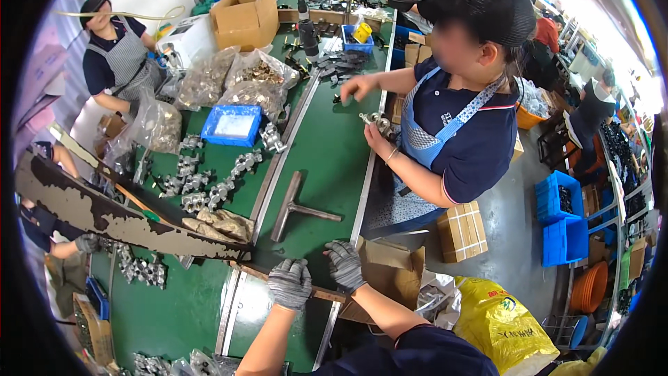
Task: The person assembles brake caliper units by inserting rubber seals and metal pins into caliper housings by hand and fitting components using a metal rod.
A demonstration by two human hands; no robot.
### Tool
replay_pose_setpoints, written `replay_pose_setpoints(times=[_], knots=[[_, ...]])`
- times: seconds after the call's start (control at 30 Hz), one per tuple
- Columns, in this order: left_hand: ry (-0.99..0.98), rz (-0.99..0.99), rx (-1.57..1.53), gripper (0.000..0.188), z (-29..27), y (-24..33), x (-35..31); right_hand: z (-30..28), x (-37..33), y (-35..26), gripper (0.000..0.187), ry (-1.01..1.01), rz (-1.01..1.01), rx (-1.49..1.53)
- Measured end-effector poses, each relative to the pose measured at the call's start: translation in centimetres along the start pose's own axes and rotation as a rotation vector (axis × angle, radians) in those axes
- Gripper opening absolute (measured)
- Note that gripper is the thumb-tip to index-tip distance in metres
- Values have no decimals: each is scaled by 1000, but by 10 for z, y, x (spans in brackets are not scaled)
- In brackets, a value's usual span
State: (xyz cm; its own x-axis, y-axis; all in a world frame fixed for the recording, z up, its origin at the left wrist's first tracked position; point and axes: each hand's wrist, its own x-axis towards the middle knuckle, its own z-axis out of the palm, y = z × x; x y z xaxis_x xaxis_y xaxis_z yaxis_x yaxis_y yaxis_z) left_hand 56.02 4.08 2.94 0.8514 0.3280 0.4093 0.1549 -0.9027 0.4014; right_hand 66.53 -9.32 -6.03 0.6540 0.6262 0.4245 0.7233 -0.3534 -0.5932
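Observation:
My left hand, in a grey striped glove, lies over a narrow brown crossbar that spans the green belt. Its fingers are together and curled; whatever is under them is hidden. To the right, my right hand, gloved alike, is at the belt's right edge with bent fingers slightly apart and nothing visible in them. Just beyond both hands, a dark metal T-shaped bar lies on the green belt. Across the belt's right side, a co-worker in a blue apron holds small metal fittings.
Left of the belt are silvery castings, a blue tray, bags of parts and crumpled brown paper. A peeling metal beam juts in from the left. An open carton and yellow sack stand at right.

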Motion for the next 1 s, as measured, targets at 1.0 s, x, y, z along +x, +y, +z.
replay_pose_setpoints(times=[1.0], knots=[[-88, -434, -466, 18, -55, 12, -92, 6, -9, 7, 25, 97, 16, -20]])
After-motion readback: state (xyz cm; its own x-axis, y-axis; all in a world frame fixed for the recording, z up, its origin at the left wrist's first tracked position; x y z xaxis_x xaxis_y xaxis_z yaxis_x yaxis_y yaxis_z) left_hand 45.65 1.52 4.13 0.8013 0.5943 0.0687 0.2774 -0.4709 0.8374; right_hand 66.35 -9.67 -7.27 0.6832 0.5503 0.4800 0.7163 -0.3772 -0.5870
